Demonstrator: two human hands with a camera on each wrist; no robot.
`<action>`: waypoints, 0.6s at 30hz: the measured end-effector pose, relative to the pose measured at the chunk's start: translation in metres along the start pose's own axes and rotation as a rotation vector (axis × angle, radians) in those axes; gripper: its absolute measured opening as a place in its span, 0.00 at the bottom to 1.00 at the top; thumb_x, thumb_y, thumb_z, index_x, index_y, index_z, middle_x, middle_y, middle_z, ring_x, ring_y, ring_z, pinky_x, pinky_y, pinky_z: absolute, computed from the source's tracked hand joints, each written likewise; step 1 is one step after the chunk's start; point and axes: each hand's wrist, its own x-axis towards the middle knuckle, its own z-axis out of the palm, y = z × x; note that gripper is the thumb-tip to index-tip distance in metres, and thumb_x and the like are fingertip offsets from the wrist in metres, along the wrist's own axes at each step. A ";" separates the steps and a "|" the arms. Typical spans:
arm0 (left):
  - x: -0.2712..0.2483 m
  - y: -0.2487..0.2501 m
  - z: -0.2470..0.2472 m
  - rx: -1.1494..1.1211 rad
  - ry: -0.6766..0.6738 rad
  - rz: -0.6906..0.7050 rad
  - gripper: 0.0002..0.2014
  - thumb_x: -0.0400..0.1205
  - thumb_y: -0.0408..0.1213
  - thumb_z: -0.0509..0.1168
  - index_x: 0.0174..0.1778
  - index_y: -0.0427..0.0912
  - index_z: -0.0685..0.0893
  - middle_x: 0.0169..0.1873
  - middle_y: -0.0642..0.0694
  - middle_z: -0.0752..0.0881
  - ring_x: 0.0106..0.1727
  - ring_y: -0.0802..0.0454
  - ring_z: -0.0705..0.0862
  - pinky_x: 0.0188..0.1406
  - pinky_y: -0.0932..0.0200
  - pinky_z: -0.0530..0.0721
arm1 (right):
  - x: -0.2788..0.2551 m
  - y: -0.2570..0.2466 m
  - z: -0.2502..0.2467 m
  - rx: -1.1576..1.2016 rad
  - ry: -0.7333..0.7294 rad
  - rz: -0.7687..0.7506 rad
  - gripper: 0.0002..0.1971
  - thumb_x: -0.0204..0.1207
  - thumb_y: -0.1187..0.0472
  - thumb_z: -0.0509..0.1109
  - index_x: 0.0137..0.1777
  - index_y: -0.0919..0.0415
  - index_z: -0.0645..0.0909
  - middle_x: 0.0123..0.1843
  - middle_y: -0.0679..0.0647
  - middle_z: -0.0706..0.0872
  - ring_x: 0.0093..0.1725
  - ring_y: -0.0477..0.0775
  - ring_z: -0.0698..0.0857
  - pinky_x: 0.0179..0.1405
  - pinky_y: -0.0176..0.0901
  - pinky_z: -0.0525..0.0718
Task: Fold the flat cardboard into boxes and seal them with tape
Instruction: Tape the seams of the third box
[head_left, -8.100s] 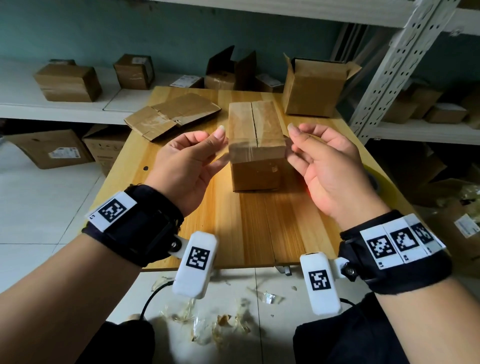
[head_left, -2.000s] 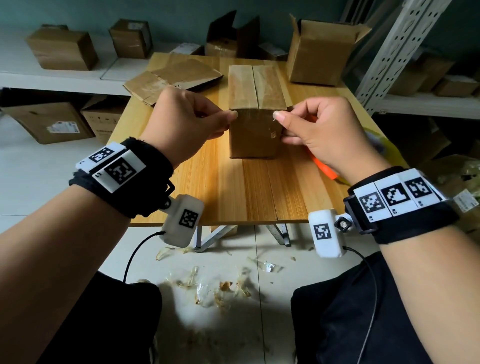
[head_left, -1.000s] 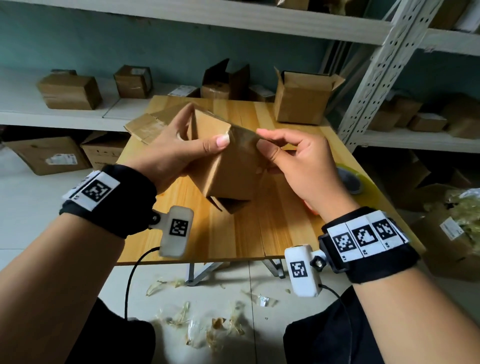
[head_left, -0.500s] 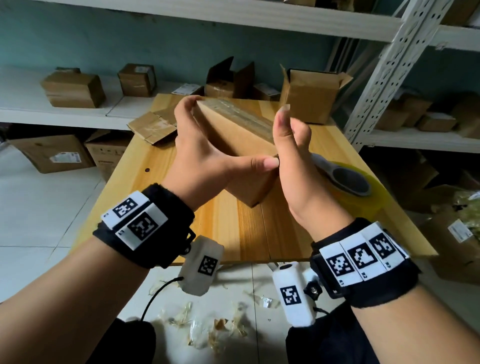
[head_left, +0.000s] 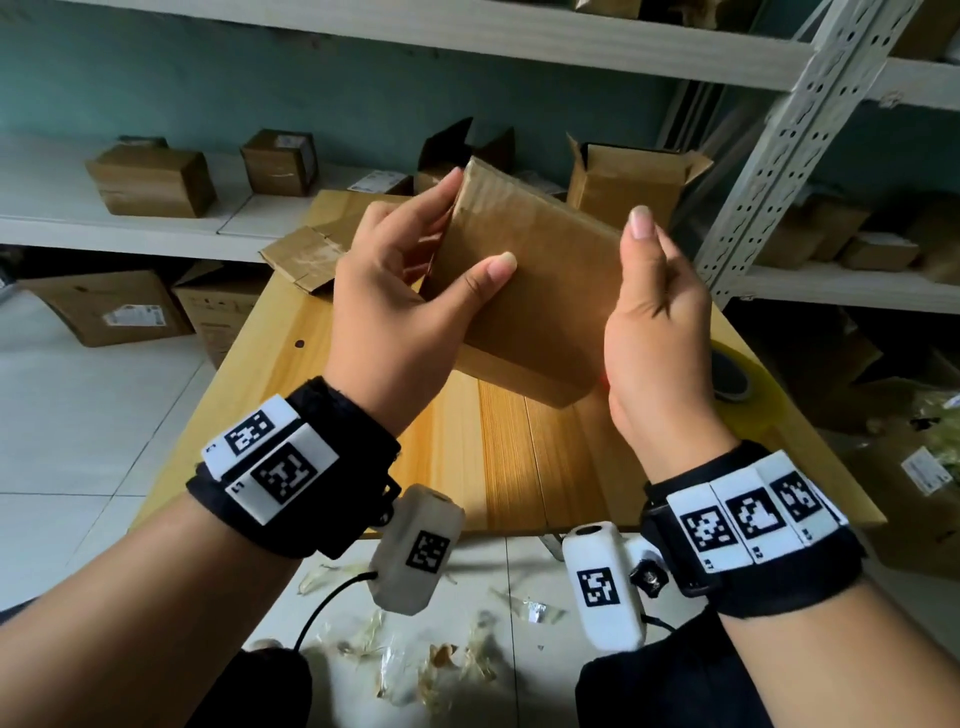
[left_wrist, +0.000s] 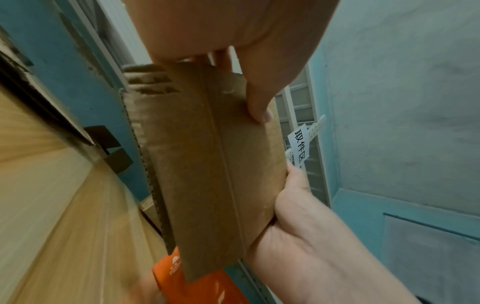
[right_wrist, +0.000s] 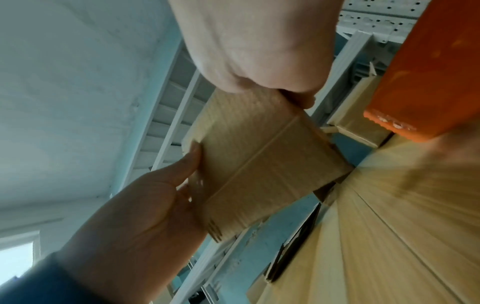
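A folded brown cardboard box (head_left: 535, 291) hangs tilted above the wooden table (head_left: 509, 467), held between both hands. My left hand (head_left: 400, 291) grips its left end, thumb on the near plain face and fingers round the far side. My right hand (head_left: 654, 312) holds the right end, thumb pointing up along the edge and fingers hidden behind. The left wrist view shows a face of the box (left_wrist: 218, 164) with a centre seam, my left thumb at its edge. In the right wrist view the box (right_wrist: 259, 164) shows a seamed face, with my left hand (right_wrist: 145, 205) on it.
A clear tape roll (head_left: 737, 379) lies on the table's right edge, beside an orange tape dispenser (left_wrist: 197, 288). Flat cardboard (head_left: 306, 254) lies at the far left of the table, an open box (head_left: 623, 182) at the back. Shelves with boxes stand behind and right.
The box was lifted off the table and turned over in both hands. Since half a second ago it has rotated further, so the taped face is away and a plain face looks at me.
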 end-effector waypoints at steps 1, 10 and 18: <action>0.001 0.003 -0.002 -0.013 0.001 0.028 0.31 0.80 0.49 0.81 0.79 0.47 0.83 0.62 0.45 0.85 0.63 0.51 0.86 0.64 0.48 0.90 | -0.001 -0.001 -0.001 -0.010 0.022 -0.018 0.27 0.91 0.40 0.60 0.81 0.56 0.78 0.61 0.30 0.88 0.64 0.28 0.84 0.61 0.20 0.80; 0.005 0.023 -0.014 -0.189 -0.090 0.203 0.26 0.77 0.54 0.81 0.67 0.45 0.86 0.62 0.41 0.84 0.67 0.44 0.83 0.65 0.42 0.85 | 0.003 0.001 -0.004 0.100 0.226 -0.054 0.22 0.87 0.38 0.68 0.40 0.54 0.89 0.38 0.54 0.93 0.46 0.57 0.94 0.49 0.47 0.90; 0.000 0.010 -0.026 -0.405 -0.621 -0.266 0.61 0.59 0.58 0.89 0.87 0.56 0.64 0.70 0.46 0.89 0.72 0.47 0.87 0.68 0.54 0.86 | 0.004 -0.011 -0.001 0.132 -0.122 0.054 0.20 0.89 0.42 0.65 0.64 0.56 0.87 0.52 0.47 0.95 0.56 0.48 0.94 0.61 0.55 0.91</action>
